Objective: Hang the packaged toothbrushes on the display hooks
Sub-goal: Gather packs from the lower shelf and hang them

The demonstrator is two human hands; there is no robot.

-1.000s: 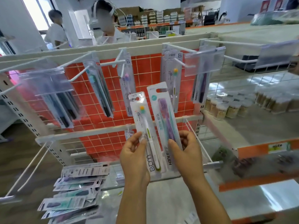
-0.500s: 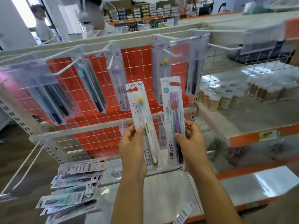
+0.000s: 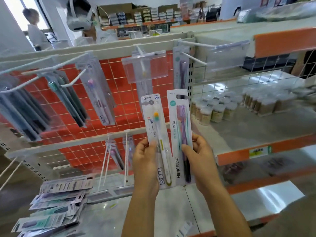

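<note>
My left hand (image 3: 145,161) grips the lower half of a white toothbrush pack (image 3: 154,127) with a yellow-green brush head. Beside it, my right hand (image 3: 200,158) holds a purple toothbrush pack (image 3: 179,117) upright, thumb across its front. Both packs stand in front of the red grid panel (image 3: 119,93). White display hooks (image 3: 191,56) stick out from the top rail; several carry hanging toothbrush packs (image 3: 100,98). A matching purple pack (image 3: 182,69) hangs just above the one in my right hand.
A loose pile of toothbrush packs (image 3: 56,204) lies on the lower shelf at bottom left. Lower hooks (image 3: 109,159) jut forward under the middle rail. Small jars (image 3: 217,110) fill the wire shelf to the right. Two people stand behind the rack.
Both hands have lifted the two packs higher and a little to the right, toward the top row of hooks. The view has swung left to right across the rack.
</note>
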